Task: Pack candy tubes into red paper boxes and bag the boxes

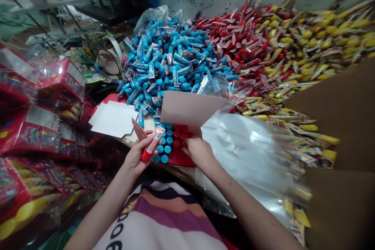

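Head view shows a small red carton (178,159) at the table edge, pale flap (190,109) raised, packed with upright tubes: blue caps (165,144) on its left side, red caps (179,133) on its right. Just beside it, the left hand (135,159) is closed around a red tube (152,144) in a printed wrapper. With fingers curled, the right hand (199,152) rests on the red caps; whether it grips one cannot be told
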Demonstrator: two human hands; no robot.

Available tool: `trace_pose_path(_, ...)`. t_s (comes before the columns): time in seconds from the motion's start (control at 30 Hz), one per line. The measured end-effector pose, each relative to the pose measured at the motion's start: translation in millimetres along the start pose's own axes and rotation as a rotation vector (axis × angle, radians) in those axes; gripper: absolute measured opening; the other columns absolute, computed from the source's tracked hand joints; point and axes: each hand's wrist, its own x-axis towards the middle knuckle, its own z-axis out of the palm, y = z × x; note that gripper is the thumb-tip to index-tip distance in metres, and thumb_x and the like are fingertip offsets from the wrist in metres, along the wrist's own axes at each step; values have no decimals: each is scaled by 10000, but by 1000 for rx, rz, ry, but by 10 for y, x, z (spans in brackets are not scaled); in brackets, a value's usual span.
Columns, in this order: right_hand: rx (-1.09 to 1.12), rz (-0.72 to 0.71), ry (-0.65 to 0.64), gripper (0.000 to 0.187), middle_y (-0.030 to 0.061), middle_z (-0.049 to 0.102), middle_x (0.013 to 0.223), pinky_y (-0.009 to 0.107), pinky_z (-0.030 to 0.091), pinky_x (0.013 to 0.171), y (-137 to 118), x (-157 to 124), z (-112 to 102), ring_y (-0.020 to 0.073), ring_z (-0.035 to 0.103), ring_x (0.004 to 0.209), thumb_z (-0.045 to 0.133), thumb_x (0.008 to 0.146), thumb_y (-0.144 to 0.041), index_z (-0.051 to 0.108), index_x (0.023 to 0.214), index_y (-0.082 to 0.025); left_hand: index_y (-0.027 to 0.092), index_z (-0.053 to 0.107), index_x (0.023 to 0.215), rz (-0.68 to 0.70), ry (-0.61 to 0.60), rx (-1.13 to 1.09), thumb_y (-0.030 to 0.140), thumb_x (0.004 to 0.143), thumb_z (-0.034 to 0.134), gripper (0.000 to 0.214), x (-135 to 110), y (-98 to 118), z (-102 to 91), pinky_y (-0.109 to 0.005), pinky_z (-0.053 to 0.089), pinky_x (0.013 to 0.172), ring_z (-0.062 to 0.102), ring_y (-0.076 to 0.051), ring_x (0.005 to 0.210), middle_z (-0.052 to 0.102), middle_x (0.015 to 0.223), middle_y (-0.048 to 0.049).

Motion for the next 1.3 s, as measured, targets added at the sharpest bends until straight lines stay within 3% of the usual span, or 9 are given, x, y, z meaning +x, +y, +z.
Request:
trace_pose_path(0.23,49,18,24,132,175,703,898,327,503,673,-161,105,139,276,703,798,618,833,-137,684,944,-106,157,557,1000,-37,-2,18,100,798,618,218,-14,-24,127,-188,551,448,710,-172,665,699,816,-56)
trace_pose_path(0.4,424,-26,403,296,78,690,904,308,529,697,61,-232,115,206,670,771,677,820,-306,613,1075,-169,134,588,954,-10,-59,50,132,713,714,272,-17,-211,192,-215,563,531,692,-167,678,703,828,-67)
trace_pose_path(0.5,582,-225,598,277,95,656,1066,329,551,773,-47,-488,102,202,653,904,566,894,-293,591,1154,-200,133,609,942,31,-75,35,150,666,761,315,-6,-358,230,-222,557,622,676,-147,692,706,829,-59)
trace_pose_path(0.6,442,-494,667,345,106,558,1306,410,494,954,-234,-618,182,242,535,1174,484,907,-159,572,1234,-226,135,630,901,45,-88,-23,180,641,795,312,-6,-456,272,-181,516,672,646,-102,692,692,809,-27)
trace_pose_path(0.8,408,-594,756,332,96,628,1236,411,493,963,-207,-569,339,237,560,1137,525,892,-140,566,1215,-204,128,681,862,-27,-115,-6,331,661,800,309,-84,-470,285,-192,485,684,632,-109,732,687,821,-31)
trace_pose_path(0.97,1134,-43,769,319,66,680,1009,318,571,754,-26,-533,325,175,673,851,564,891,-327,500,1179,-205,145,662,910,61,-81,136,356,642,815,373,-116,-346,134,-232,485,707,652,-143,769,684,818,-33)
trace_pose_path(1.07,1446,95,671,411,27,667,902,305,573,692,68,-491,401,154,666,747,536,894,-413,427,1233,-207,152,633,900,182,7,247,305,600,841,396,-92,-223,-25,-201,450,619,572,-87,582,594,630,40)
trace_pose_path(1.13,1410,102,652,450,20,663,891,311,570,706,124,-467,500,150,659,738,537,893,-413,400,1272,-212,152,619,897,251,47,295,302,585,847,414,-87,-140,-112,-183,418,575,521,-70,543,554,597,59)
trace_pose_path(1.3,814,-54,763,360,81,644,1089,371,547,862,143,-409,761,201,646,957,570,892,-310,509,1235,-220,161,610,959,306,13,251,476,727,723,408,-163,-22,-201,-212,438,597,488,-96,601,505,630,44)
